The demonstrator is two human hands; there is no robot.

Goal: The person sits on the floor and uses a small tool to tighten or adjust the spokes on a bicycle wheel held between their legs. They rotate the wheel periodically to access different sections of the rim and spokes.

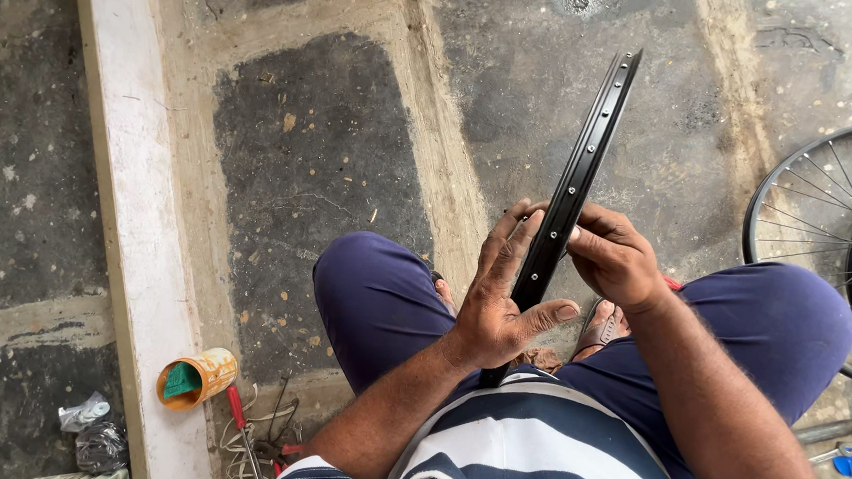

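A black bicycle rim [586, 160] with a row of spoke holes stands edge-on between my knees, running from my lap up and away. My left hand [506, 297] rests against its left side with fingers stretched out and thumb spread. My right hand [615, 254] is closed around the rim from the right, fingertips pressing on its inner face. My legs in dark blue trousers are spread to both sides, and my feet in sandals [601, 326] show beneath the rim.
A spoked bicycle wheel [816, 211] lies on the stone floor at the right. A white painted kerb [136, 215] runs down the left. Beside it lie an orange tin [195, 378], a red-handled screwdriver [238, 412], some wire and a small blue tool [847, 461].
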